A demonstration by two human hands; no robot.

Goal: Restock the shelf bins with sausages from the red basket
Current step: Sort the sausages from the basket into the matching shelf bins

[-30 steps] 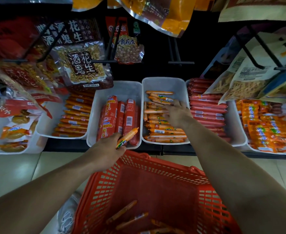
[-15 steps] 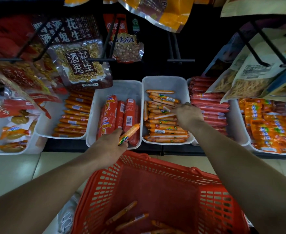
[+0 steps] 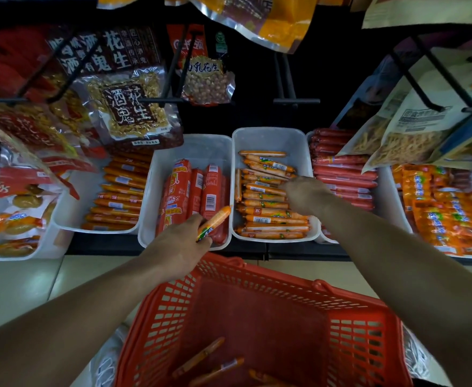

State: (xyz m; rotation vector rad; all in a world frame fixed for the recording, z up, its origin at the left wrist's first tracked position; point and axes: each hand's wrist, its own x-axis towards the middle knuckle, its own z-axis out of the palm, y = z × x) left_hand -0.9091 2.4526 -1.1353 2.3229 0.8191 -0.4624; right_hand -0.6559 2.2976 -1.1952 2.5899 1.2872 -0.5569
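The red basket (image 3: 285,279) sits low in the middle, with a few thin orange sausages (image 3: 201,356) on its floor. My left hand (image 3: 177,244) hovers above the basket's far rim, shut on one orange sausage (image 3: 215,222) that points up and right. My right hand (image 3: 306,195) reaches into the white bin (image 3: 268,134) of small orange sausages (image 3: 271,219). Its fingertips rest on the stacked pile near the bin's right side, and it lifts nothing.
To the left is a white bin (image 3: 201,148) of thick red sausages, then a bin of orange sticks (image 3: 117,196). Long red sausages (image 3: 343,174) and orange packs (image 3: 447,213) lie to the right. Snack bags (image 3: 128,107) on black hooks hang low over the bins.
My right hand has drawn back from the middle of the small-sausage bin to its right side. My left hand, still holding its sausage, has barely moved.
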